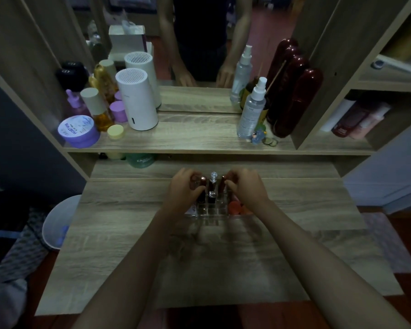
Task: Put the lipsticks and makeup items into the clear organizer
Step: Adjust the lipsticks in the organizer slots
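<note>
The clear organizer [214,213] stands on the wooden desk [128,222], its front cells bare. Upright in its back rows are a dark lipstick with a square silver cap [212,195] and a bottle with a round clear stopper [214,175]. My left hand [185,189] is curled around a lipstick with a shiny rounded top [202,179] at the organizer's back left. At the back right, my right hand [246,189] pinches a dark red lipstick [222,184]. Orange-red round items [236,207] lie in the right compartment below that hand.
A shelf [188,141] above the desk carries a purple jar [78,132], bottles, a white cylinder [137,100], a spray bottle [252,108] and dark red containers [292,98] before a mirror. A green jar [140,160] sits under the shelf. A white bin [59,222] stands left of the desk.
</note>
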`<state>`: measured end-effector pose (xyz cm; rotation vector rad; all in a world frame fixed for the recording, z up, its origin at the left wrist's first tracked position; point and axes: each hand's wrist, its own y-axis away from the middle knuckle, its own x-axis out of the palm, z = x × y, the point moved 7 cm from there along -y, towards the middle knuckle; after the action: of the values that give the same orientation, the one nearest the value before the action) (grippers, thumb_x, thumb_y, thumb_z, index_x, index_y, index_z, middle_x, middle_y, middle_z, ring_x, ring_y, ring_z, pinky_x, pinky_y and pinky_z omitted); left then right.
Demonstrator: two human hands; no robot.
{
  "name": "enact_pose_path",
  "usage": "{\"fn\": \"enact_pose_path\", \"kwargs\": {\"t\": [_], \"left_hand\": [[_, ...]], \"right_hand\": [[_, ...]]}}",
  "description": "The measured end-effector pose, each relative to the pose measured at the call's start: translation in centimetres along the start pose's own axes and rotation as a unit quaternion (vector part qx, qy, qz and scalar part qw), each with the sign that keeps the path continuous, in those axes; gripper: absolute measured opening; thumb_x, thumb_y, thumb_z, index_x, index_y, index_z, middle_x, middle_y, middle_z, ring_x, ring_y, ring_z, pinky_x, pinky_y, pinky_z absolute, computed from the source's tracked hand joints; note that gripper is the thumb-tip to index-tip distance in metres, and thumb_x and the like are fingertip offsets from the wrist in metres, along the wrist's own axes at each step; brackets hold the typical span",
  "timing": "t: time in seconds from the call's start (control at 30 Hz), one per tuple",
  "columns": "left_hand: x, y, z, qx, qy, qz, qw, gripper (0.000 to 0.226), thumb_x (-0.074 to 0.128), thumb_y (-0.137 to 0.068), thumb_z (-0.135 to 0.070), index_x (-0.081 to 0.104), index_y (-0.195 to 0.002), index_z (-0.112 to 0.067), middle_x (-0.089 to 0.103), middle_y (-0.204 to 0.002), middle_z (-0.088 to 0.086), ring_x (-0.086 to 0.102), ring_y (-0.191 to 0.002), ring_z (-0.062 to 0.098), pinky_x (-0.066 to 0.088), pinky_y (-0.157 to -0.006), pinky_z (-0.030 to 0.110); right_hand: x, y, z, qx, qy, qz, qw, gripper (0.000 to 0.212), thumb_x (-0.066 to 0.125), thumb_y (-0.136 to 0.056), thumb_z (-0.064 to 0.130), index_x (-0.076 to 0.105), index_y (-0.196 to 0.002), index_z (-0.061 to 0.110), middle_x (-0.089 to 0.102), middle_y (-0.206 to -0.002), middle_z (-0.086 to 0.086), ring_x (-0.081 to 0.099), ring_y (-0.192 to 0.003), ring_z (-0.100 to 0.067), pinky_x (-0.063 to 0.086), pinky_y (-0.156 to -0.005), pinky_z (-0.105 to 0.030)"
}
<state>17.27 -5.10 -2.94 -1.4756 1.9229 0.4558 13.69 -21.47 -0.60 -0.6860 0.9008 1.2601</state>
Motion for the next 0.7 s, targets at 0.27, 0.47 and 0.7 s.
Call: {"fn": "enact_pose_path", "kwargs": {"t": [0.27,0.47,0.7], "left_hand": [[-0.3,0.0,0.0,0.008,-0.003,0.003,1.0,0.028,0.071,-0.075,-0.008,0.063,-0.102,-0.007,0.062,-0.103,0.013,0.052,-0.088,0.014,0.044,-0.078,0.026],[-0.2,0.2,0.3,0.004,0.001,0.005,1.0,0.026,0.069,-0.077,-0.007,0.063,-0.102,-0.006,0.063,-0.105,0.013,0.058,-0.093,0.02,0.044,-0.08,0.025],[-2.3,0.4,1.2,-0.008,0.011,-0.051,0.999,0.029,0.066,-0.08,-0.005,0.062,-0.108,0.001,0.064,-0.102,0.021,0.059,-0.088,0.025,0.041,-0.076,0.024]], "right_hand": [[0.3,0.1,0.2,-0.005,-0.004,0.006,1.0,0.016,0.065,-0.084,0.017,0.07,-0.098,0.01,0.073,-0.095,-0.015,0.066,-0.091,-0.029,0.055,-0.081,-0.041],[0.4,0.2,0.0,-0.003,-0.009,0.002,1.0,0.018,0.066,-0.083,0.015,0.07,-0.1,0.011,0.073,-0.097,-0.014,0.066,-0.093,-0.03,0.055,-0.083,-0.043],[-1.3,-0.1,-2.0,0.001,-0.018,-0.028,0.999,0.024,0.069,-0.081,0.016,0.069,-0.105,0.012,0.074,-0.099,-0.011,0.067,-0.094,-0.026,0.048,-0.076,-0.028]]}}
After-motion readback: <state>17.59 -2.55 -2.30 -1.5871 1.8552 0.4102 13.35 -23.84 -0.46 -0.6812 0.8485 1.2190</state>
